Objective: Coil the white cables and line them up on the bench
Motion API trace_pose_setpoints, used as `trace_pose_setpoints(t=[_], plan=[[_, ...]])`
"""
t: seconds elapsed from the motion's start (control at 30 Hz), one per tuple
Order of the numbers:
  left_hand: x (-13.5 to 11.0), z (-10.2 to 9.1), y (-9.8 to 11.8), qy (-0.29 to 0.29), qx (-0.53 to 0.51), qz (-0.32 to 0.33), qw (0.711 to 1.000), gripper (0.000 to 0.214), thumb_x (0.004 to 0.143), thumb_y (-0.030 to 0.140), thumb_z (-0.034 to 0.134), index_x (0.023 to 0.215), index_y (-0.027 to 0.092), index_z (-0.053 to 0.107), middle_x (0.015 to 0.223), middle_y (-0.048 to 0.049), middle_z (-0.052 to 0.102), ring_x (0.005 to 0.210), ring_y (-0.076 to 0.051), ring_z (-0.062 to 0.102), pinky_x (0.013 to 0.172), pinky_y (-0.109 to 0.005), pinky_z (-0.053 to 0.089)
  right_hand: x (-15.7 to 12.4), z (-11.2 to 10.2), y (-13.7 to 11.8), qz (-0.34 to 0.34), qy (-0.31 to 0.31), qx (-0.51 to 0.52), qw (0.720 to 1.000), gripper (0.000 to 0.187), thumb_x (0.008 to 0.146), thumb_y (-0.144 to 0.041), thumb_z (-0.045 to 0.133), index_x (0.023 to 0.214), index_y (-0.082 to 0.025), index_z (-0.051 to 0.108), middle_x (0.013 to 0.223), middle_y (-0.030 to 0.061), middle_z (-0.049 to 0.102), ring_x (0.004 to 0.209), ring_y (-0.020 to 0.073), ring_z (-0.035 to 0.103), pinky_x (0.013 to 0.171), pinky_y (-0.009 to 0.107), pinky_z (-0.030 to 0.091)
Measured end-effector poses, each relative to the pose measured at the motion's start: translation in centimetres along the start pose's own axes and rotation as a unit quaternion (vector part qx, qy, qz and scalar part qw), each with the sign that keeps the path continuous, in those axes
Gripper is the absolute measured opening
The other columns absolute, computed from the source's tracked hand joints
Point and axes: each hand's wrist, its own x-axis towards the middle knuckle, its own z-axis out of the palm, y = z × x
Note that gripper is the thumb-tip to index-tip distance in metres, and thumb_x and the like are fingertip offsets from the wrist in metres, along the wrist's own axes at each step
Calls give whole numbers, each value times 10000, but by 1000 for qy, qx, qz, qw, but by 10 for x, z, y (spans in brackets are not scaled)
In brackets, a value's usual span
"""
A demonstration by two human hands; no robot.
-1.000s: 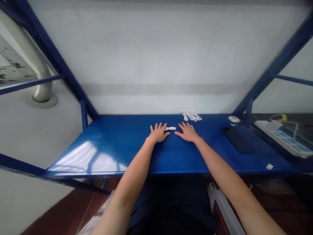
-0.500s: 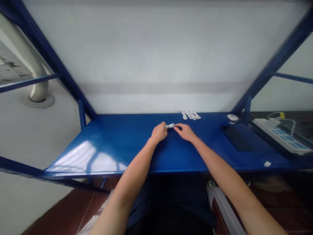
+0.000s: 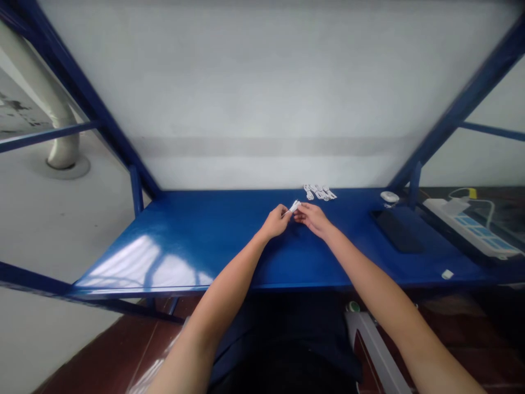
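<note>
Between my two hands is a small folded bundle of white cable (image 3: 294,206), tilted up toward the right, held over the blue tabletop (image 3: 213,235). My left hand (image 3: 278,220) pinches its lower left end. On its upper right end, the fingers of my right hand (image 3: 312,218) are closed. Part of the bundle is hidden behind my fingers. Just beyond my right hand, several bundled white cables (image 3: 320,192) lie in a row near the table's back edge.
To the right lie a dark phone (image 3: 396,231), a round white object (image 3: 389,197) and a small white piece (image 3: 447,274). A white power strip (image 3: 471,227) rests past the table's right side. Blue frame posts (image 3: 117,139) rise at both sides, before a pale wall.
The cable bundle has turned from nearly level to slanting up to the right. My left hand has shifted right, and my right fingers now sit over the bundle's end.
</note>
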Motion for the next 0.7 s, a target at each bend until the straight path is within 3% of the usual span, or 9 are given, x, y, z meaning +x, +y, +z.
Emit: trace_pose_setpoints(t=[0.2, 0.33, 0.47, 0.57, 0.7], plan=[[-1, -3, 4, -24, -23, 15, 999, 128, 918, 284, 472, 866, 175, 516, 704, 9, 606, 579, -114, 545, 568, -239, 412, 0, 0, 3, -36, 2, -8, 999, 239, 692, -227, 775, 907, -196, 676, 796, 2, 680, 642, 103, 617, 652, 252, 529], [1, -5, 4, -9, -24, 36, 999, 96, 912, 259, 479, 869, 179, 508, 711, 12, 597, 596, -113, 542, 596, -244, 418, -1, 1, 4, 5, -22, -61, 998, 124, 716, -222, 755, 803, -159, 691, 764, 30, 678, 650, 110, 622, 627, 234, 518], [2, -5, 0, 8, -21, 55, 998, 60, 891, 231, 500, 870, 179, 522, 763, 2, 614, 677, -123, 556, 675, -259, 434, -1, 1, 7, 18, -34, -90, 995, 136, 701, -242, 761, 761, -154, 676, 727, 34, 672, 604, 107, 602, 595, 237, 512], [3, -5, -2, 5, -3, 59, 998, 45, 871, 218, 518, 867, 176, 532, 741, 11, 603, 671, -122, 538, 668, -253, 424, 1, -1, 9, -31, -8, -149, 988, 144, 690, -264, 742, 751, -168, 654, 678, 13, 650, 589, 123, 594, 582, 258, 508], [1, -7, 0, 18, 30, 52, 998, 67, 847, 229, 551, 815, 171, 543, 721, 11, 599, 646, -121, 529, 642, -248, 408, 1, -3, 13, -150, -1, -291, 945, 147, 713, -314, 690, 703, -194, 606, 658, 6, 622, 613, 163, 577, 591, 298, 494]])
